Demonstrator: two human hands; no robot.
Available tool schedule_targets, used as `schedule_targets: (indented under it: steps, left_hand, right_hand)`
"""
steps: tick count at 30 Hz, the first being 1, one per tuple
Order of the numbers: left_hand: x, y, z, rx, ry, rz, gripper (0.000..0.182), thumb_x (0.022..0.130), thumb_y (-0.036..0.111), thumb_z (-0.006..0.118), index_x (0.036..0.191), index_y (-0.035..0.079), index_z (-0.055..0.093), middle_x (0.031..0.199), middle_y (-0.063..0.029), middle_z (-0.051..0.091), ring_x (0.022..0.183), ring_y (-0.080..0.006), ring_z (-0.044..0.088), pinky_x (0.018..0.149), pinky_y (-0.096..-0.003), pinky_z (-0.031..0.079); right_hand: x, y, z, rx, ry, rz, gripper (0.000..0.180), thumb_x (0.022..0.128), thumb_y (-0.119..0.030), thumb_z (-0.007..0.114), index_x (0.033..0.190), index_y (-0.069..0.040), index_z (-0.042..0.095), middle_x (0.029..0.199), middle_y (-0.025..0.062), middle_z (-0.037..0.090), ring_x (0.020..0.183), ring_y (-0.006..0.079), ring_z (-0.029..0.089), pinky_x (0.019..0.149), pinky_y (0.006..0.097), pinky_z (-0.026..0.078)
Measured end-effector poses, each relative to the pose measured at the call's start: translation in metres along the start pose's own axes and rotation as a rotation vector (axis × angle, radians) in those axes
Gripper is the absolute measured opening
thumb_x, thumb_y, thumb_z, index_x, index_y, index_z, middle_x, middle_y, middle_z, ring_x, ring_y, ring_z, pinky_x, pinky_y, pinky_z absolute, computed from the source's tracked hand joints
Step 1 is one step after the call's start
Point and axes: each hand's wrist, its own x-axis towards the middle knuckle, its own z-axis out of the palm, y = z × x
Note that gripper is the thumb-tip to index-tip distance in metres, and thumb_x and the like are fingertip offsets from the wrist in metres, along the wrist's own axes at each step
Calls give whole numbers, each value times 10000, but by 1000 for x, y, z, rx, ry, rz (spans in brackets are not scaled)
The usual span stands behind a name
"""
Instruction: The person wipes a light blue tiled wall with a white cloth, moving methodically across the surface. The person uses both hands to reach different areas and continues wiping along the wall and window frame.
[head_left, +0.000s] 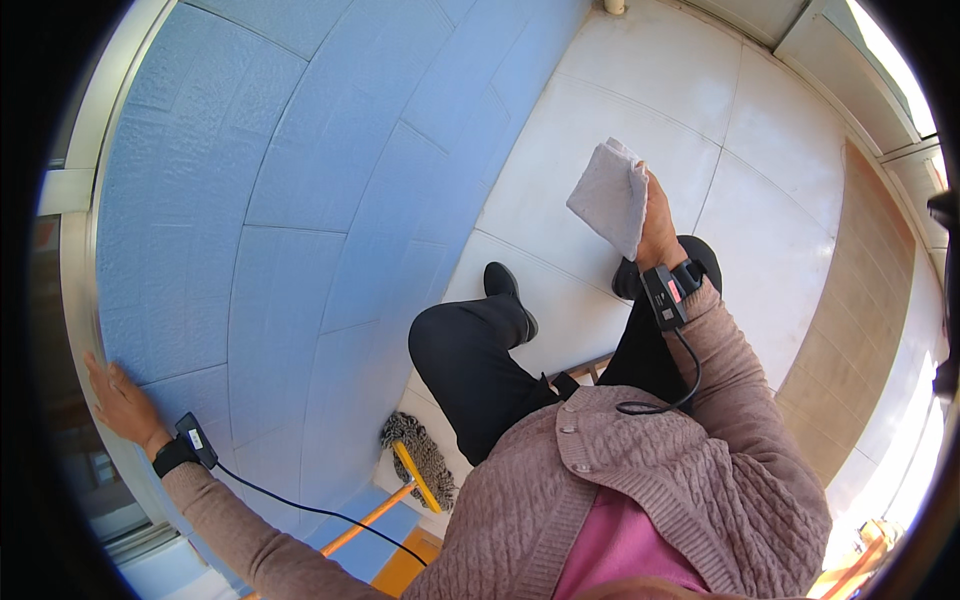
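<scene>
A folded light grey cloth is gripped in my right hand, held out above the pale tiled floor. At the far left, my left hand rests with its fingers spread at the border of a blue tiled wall and a pale window frame. It holds nothing that I can see. Each wrist bears a black strap and a small black device with a cable.
A mop with a grey, dark-flecked string head and an orange handle leans beside my left leg. A brown tiled strip crosses the floor at right. Window frames stand at upper right. A short pipe shows at the top.
</scene>
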Motion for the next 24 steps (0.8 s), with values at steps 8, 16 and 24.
schedule_targets:
  steps: [8, 16, 24]
  left_hand:
    - [-5, 8, -6, 41, 45, 0, 615, 987, 600, 284, 1454, 226, 430, 1403, -67, 529, 1289, -309, 491, 1078, -621, 260]
    - [3, 8, -4, 15, 16, -27, 603, 985, 600, 302, 1449, 239, 437, 1388, -63, 543, 1291, -299, 491, 1080, -621, 250]
    - [-3, 3, -10, -77, -23, -1, 599, 997, 574, 244, 1438, 233, 461, 1432, -6, 514, 1306, -292, 482, 1091, -604, 241]
  right_hand:
    - [59, 16, -37, -38, 77, 39, 425, 999, -441, 417, 1199, -116, 605, 1106, 53, 653, 1013, 225, 629, 931, 414, 511]
    - [15, 9, -12, -24, 25, 14, 456, 999, -450, 438, 1248, -92, 571, 1133, 71, 640, 1030, 243, 623, 937, 414, 511]
    - [11, -5, 6, 50, 109, 59, 479, 1025, -426, 378, 1328, -81, 515, 1246, 89, 591, 1118, 249, 588, 978, 420, 491]
